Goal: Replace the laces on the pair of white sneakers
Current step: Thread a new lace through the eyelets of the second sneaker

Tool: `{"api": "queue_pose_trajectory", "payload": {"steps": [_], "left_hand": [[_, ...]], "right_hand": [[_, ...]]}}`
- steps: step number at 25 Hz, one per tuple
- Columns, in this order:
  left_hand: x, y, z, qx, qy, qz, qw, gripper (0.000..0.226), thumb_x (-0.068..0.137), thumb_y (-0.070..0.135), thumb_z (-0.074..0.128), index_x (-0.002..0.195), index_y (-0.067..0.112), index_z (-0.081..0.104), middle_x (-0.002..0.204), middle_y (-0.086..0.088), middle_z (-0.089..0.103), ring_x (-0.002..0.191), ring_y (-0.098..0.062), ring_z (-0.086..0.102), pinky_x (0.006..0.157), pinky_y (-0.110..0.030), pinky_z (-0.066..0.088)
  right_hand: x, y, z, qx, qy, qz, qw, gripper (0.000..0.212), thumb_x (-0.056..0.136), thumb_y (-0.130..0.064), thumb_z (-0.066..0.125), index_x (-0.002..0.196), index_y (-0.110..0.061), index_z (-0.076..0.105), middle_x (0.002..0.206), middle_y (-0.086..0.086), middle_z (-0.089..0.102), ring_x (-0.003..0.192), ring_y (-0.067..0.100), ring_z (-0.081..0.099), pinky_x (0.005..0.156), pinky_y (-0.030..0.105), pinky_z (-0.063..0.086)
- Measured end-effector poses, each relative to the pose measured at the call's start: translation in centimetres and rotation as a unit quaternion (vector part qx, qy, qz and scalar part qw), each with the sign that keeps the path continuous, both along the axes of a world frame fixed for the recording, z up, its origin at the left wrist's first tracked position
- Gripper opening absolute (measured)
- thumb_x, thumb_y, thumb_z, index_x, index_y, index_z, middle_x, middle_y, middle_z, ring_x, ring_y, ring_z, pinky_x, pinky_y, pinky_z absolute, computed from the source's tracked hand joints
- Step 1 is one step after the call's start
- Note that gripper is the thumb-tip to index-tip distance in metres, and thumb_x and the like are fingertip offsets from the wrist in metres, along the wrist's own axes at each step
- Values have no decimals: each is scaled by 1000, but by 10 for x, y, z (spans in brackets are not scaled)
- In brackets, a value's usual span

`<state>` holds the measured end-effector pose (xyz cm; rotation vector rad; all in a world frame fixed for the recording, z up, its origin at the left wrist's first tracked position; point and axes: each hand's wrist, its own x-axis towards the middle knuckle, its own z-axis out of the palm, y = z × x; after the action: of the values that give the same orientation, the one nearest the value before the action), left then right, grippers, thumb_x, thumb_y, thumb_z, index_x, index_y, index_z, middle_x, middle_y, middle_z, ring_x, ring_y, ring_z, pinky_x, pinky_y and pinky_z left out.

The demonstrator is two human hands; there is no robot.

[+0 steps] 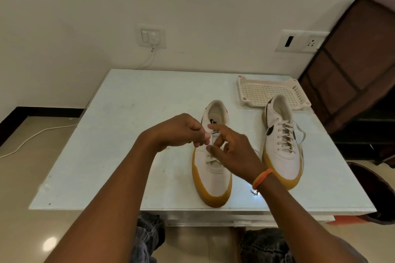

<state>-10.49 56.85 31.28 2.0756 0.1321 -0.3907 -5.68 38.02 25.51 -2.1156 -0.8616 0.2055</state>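
Both hands at the near sneaker's lacing, tabletop.
Left hand (181, 130) fingers curled, pinching lace (210, 159) above the near sneaker (213, 179); right hand (233, 149) fingers spread, touching it. Laced sneaker (282, 141) stands beside, touching a tray (265, 92).

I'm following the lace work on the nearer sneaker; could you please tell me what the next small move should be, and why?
Probably draw the pale lace a little further up through the nearer white gum-soled sneaker. Both the left hand and the right hand are bunched over its upper eyelets, with only the lowest crossing showing, whereas the other white sneaker looks fully laced.
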Motion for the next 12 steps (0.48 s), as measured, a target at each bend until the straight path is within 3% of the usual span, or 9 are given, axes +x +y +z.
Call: {"api": "queue_pose_trajectory", "payload": {"steps": [2, 5, 9, 12], "left_hand": [[-9, -4, 8, -33, -23, 1, 999, 24, 94, 30, 62, 90, 12, 77, 70, 3, 67, 69, -4, 58, 77, -26, 48], [-15, 2, 18, -83, -55, 79, 992, 26, 95, 32, 60, 88, 12, 76, 68, 2, 64, 72, -10, 56, 86, -30, 49], [-21, 8, 29, -164, -88, 186, 965, 27, 96, 30, 58, 94, 9, 74, 72, 1, 63, 70, -9, 53, 65, -13, 47], [-22, 12, 35, -191, -97, 223, 951, 27, 97, 32, 56, 101, 12, 74, 80, 5, 71, 68, -5, 57, 70, -21, 43]], "right_hand": [[-22, 15, -4, 4, 7, 5, 1000, 12, 95, -28, 59, 106, -25, 61, 82, -7, 68, 63, 4, 62, 64, 20, 52], [-37, 26, -16, -70, -19, -19, 997, 24, 100, -33, 49, 99, -17, 66, 87, 1, 70, 67, 9, 63, 72, 27, 55], [-43, 25, -33, -253, -89, 37, 963, 29, 102, -32, 44, 114, -18, 67, 108, 6, 68, 95, 23, 65, 84, 29, 50], [-50, 31, -37, -321, -143, 71, 933, 29, 102, -25, 45, 124, -16, 62, 115, 8, 64, 99, 28, 65, 85, 31, 48]]}}
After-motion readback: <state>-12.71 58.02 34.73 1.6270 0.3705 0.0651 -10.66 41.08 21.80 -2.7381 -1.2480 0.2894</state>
